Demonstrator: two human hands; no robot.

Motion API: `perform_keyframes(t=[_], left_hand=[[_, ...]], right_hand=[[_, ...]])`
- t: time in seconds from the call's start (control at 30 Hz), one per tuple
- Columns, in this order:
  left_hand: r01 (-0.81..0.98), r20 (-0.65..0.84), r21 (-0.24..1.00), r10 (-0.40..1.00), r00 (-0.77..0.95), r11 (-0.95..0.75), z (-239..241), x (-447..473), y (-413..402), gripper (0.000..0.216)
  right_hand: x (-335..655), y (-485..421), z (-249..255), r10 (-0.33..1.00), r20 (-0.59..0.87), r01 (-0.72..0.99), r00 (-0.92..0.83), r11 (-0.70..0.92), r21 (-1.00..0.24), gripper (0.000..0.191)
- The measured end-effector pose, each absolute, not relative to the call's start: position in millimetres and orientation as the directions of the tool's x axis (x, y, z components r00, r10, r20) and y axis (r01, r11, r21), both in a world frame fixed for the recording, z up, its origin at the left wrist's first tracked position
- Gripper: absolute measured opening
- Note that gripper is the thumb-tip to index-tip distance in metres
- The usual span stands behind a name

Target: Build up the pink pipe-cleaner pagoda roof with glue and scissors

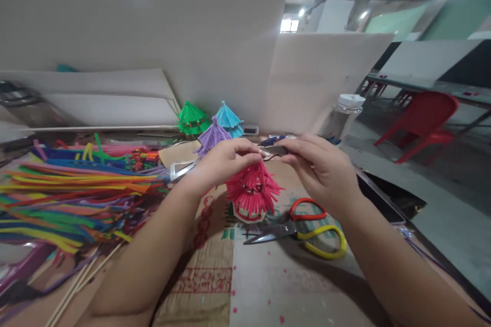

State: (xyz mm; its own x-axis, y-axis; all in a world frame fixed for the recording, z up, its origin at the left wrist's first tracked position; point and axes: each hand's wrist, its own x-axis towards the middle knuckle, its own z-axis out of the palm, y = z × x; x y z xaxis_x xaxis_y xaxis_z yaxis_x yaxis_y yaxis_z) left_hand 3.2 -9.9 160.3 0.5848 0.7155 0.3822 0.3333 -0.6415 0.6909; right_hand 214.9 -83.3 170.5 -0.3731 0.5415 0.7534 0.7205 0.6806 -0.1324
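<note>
A pink fringed cone-shaped craft (253, 189), two tiers of fuzzy strips on a pale base, stands at the middle of the table. Just above its tip, my left hand (226, 161) is closed in a pinch; what lies between the fingertips is too small to name. My right hand (324, 171) pinches a small flat grey piece (279, 150) close by, and a thin dark strand shows between the two hands. Scissors (293, 232) with one red and one yellow handle lie open below my right hand. Behind the pink craft is a dark blue object (272, 140), partly hidden.
Green (191, 118), light blue (229, 117) and purple (214, 135) cone crafts stand behind. Many coloured pipe cleaners (76, 184) and some thin sticks (82, 278) cover the left. At right are a clear bottle (341, 117), a dark tablet-like slab (379, 196) and a red chair (424, 117).
</note>
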Motion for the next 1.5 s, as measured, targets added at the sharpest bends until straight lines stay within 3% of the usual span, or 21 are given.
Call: perform_keyframes(t=[0.1,0.27,0.47,0.83,1.5], left_hand=[[0.299,0.39,0.72,0.722,0.572,-0.626,152.5,4.7,-4.1,0.023],[0.254,0.434,0.723,0.708,0.558,-0.643,146.3,-2.0,-3.5,0.026],[0.214,0.508,0.766,0.775,0.377,-0.606,139.0,0.4,-4.3,0.028],[0.058,0.438,0.868,0.814,0.383,-0.494,142.6,11.0,-18.0,0.03],[0.068,0.416,0.866,0.788,0.454,-0.496,146.1,14.6,-24.7,0.028]], right_hand=[[217.4,-81.2,174.2,0.51,0.761,0.744,-0.401,0.666,-0.053,0.024],[229.4,-69.0,161.0,0.516,0.712,0.696,-0.477,0.716,-0.053,0.022],[227.4,-56.6,134.6,0.395,0.756,0.691,-0.522,0.715,0.103,0.016],[221.3,-65.5,137.5,0.434,0.755,0.752,-0.491,0.649,0.116,0.016],[217.8,-63.8,135.8,0.436,0.731,0.753,-0.525,0.638,0.16,0.024]])
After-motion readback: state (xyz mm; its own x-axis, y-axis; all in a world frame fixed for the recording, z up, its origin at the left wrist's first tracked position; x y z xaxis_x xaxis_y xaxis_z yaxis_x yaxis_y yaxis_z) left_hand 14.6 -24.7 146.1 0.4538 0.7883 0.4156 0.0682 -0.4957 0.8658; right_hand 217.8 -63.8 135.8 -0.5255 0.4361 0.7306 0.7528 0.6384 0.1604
